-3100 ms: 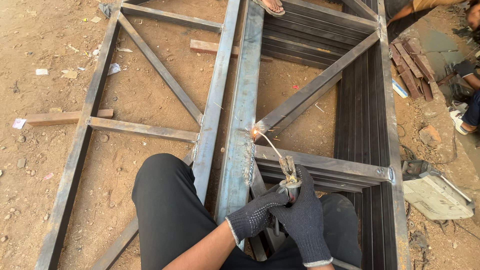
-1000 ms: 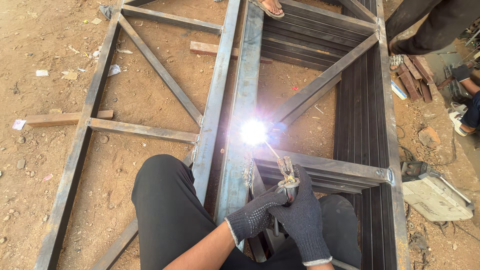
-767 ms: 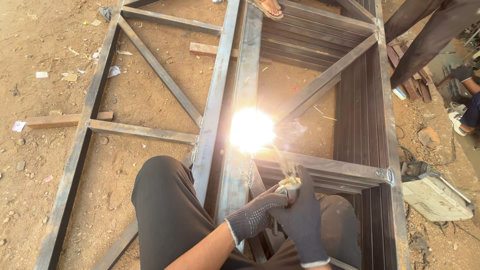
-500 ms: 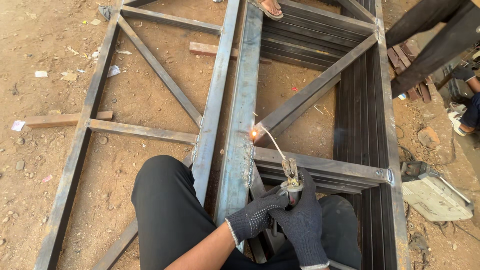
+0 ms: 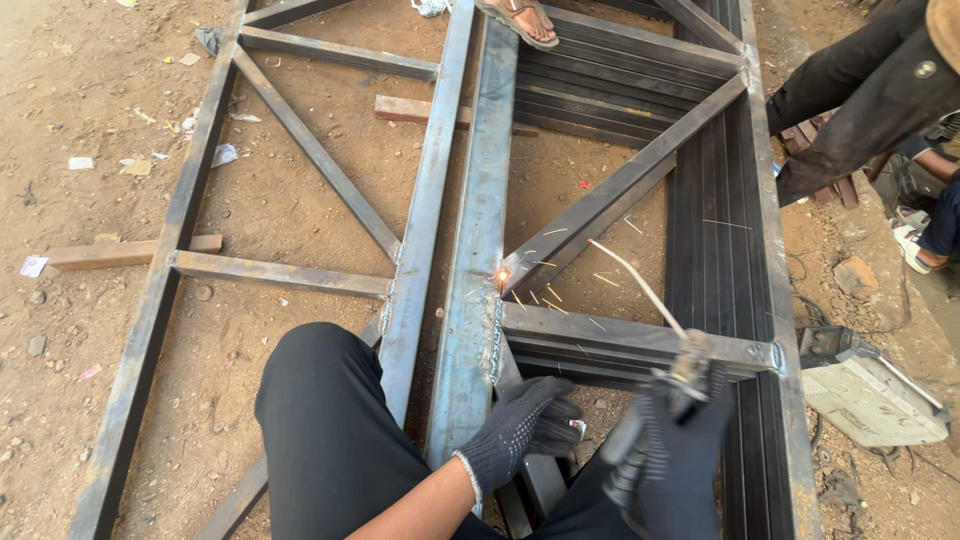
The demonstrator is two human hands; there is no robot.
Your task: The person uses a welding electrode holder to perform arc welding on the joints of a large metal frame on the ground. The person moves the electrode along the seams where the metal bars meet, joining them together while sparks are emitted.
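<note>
My right hand (image 5: 682,452), in a dark glove, grips a welding electrode holder (image 5: 688,362), blurred by motion. Its thin rod (image 5: 638,286) points up-left, with the tip lifted clear to the right of the joint. An orange glowing weld spot (image 5: 503,278) with sparks sits where the diagonal bar (image 5: 620,195) meets the central upright beam (image 5: 480,230) of the steel frame. My left hand (image 5: 525,428), also gloved, rests with curled fingers beside the beam, apart from the right hand. My black-trousered knee (image 5: 320,420) is below.
The frame lies flat on brown dirt (image 5: 90,120) with a stack of dark steel sections (image 5: 715,250) on the right. A sandalled foot (image 5: 518,18) stands on the far beam. Another person's dark-clothed legs (image 5: 860,90) are at upper right. A grey welding machine (image 5: 870,395) sits at right.
The bright arc has gone out, leaving a small glow. My right hand pulled the rod off the joint to the right, and my left hand let go of it.
</note>
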